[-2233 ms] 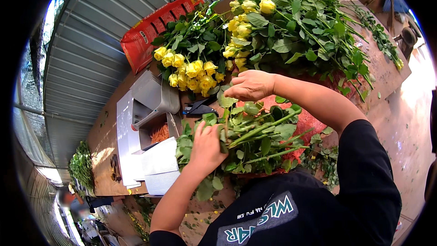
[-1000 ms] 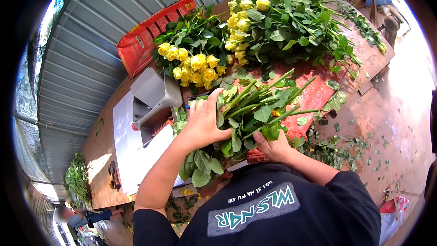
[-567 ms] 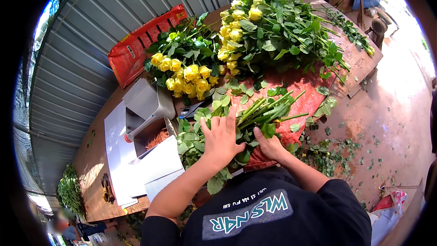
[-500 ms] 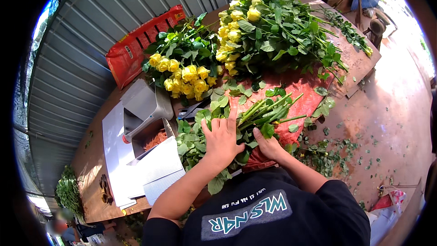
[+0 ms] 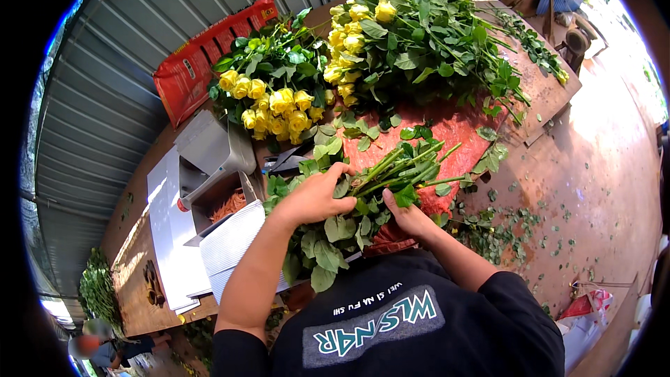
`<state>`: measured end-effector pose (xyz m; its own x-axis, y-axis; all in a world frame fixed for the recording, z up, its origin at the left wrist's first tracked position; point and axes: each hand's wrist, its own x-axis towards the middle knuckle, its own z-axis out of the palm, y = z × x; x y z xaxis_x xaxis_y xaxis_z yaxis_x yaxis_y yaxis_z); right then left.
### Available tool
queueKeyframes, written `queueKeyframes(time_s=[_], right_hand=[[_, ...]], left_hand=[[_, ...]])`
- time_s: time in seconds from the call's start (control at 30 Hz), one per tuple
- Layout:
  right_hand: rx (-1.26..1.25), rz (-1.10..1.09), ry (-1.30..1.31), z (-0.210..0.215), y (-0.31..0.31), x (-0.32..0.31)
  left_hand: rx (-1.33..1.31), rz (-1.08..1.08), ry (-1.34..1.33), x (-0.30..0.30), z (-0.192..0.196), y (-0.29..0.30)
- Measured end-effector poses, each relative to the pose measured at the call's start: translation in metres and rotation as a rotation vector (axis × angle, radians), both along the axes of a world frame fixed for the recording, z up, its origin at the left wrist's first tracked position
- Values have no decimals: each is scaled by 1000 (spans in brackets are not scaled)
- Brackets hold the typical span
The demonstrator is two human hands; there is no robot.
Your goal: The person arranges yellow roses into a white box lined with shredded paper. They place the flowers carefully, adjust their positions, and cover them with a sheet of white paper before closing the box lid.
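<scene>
A bunch of rose stems (image 5: 398, 171) lies in front of me, its cut ends to the right and its leaves toward the lower left; no blooms of it show. My left hand (image 5: 314, 195) curls over the leafy part, thumb and fingers bent around it. On the lower right side my right hand (image 5: 408, 218) grips the bare stems, thumb on top and other fingers hidden beneath. Under the bunch is a red plastic sheet (image 5: 460, 146). Yellow roses (image 5: 283, 102) lie just beyond, and a larger pile of leafy yellow roses (image 5: 419, 49) sits at the far right.
Left of the bunch are a grey plastic box (image 5: 234, 152), white card sheets (image 5: 167, 216) and corrugated sheets (image 5: 227, 241). Brown gloves (image 5: 152, 283) lie at the table's left. A red bag (image 5: 183, 84) leans on the metal wall. Fallen leaves (image 5: 506, 230) litter the floor at right.
My left hand has gone from spread fingers over the leaves to bent fingers around the bunch. My right hand keeps its hold on the stems. The view has shifted slightly.
</scene>
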<state>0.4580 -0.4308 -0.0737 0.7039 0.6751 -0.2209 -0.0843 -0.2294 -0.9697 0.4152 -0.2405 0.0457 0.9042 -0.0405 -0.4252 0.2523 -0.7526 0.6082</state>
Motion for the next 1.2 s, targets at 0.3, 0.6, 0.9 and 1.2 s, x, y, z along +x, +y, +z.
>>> queueKeyframes(time_s=[0.3,0.6,0.9,1.2], right_hand=[[65,-126,408,15,3,-4],[623,-78,1248,32,-21,-15],[441,166,387,127,30,27],[381,370,79,230,137,101]], left_hand=[[-180,-155,108,23,-8,26],[6,-135,84,27,-16,9],[35,-310,-19,24,-42,-12],[162,-188,-48,9,-19,-20]])
